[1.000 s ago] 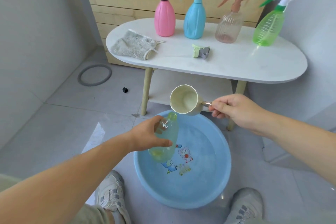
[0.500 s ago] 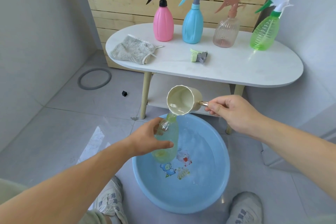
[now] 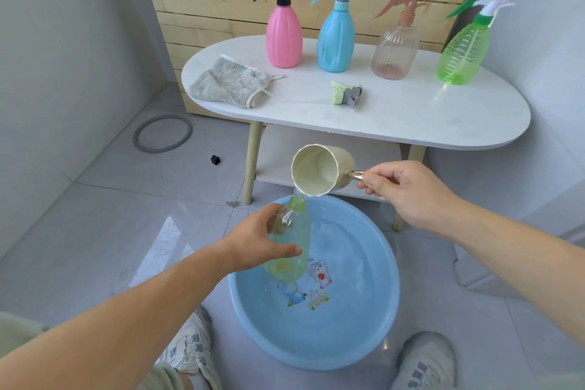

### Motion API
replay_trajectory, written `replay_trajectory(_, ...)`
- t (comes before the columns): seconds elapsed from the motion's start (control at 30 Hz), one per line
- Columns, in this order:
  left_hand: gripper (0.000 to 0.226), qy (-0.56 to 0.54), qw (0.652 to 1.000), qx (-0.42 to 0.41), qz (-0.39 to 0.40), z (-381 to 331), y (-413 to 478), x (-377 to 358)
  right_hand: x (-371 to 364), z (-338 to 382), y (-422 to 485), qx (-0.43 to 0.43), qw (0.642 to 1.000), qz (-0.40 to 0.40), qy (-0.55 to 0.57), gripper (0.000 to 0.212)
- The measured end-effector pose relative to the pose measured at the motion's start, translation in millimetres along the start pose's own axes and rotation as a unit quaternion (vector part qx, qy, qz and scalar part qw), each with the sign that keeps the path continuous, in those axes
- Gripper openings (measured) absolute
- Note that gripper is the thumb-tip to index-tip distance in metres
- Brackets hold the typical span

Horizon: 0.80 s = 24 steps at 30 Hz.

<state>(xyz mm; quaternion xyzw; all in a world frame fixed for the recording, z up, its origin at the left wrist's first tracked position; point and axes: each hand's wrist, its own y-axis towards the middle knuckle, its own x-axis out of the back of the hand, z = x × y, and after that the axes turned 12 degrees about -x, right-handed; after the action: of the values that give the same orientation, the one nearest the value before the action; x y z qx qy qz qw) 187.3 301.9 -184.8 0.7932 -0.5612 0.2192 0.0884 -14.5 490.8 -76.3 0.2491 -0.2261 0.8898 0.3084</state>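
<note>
My left hand grips a pale green, capless spray bottle over a blue basin of water on the floor. My right hand holds the metal handle of a cream cup, tipped sideways with its rim just above the bottle's open neck. A thin stream of water runs from the cup into the neck. The bottle's green and grey spray head lies on the white oval table behind.
Pink, blue, clear brownish and green spray bottles stand along the table's back. A grey cloth lies at its left end. A grey ring and small black cube lie on the floor tiles. My shoes flank the basin.
The cup has tipped further and come down to the bottle's neck, and water now pours in. My left hand has kept the bottle over the basin.
</note>
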Motion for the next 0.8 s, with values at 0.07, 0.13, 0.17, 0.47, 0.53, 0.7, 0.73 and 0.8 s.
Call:
replay_trajectory(0.07,0.067,-0.002,1.0,0.0,-0.003,0.7,0.4,0.0,0.1,0.6,0.1,0.003,1.0,-0.001,0.005,0.02)
replay_trajectory(0.13,0.063,-0.004,1.0,0.001,-0.006,1.4,1.1,0.3,0.4,1.3,-0.2,0.005,1.0,-0.002,0.003,0.02)
replay_trajectory(0.17,0.062,-0.003,1.0,0.001,-0.007,1.6,1.4,0.5,0.5,1.6,-0.4,0.006,1.0,-0.002,0.001,0.02)
replay_trajectory(0.47,0.064,0.008,1.0,0.01,-0.004,2.2,2.5,-0.3,-0.6,1.6,2.2,0.012,1.0,-0.013,-0.016,0.02)
replay_trajectory(0.53,0.065,0.009,1.0,0.011,-0.005,2.8,3.2,-0.3,-1.0,1.2,3.2,0.017,1.0,-0.014,-0.021,0.019)
replay_trajectory(0.7,0.067,0.008,1.0,0.015,-0.004,3.7,4.7,-0.5,-1.2,-0.2,3.9,0.035,0.999,-0.023,-0.025,0.019)
replay_trajectory(0.73,0.068,0.011,1.0,0.015,-0.005,3.9,4.7,-0.6,-1.0,-0.2,3.9,0.037,0.999,-0.024,-0.024,0.019)
replay_trajectory(0.8,0.07,0.012,1.0,0.015,-0.006,4.8,5.1,-0.9,-0.5,-0.3,4.0,0.04,0.999,-0.025,-0.021,0.019)
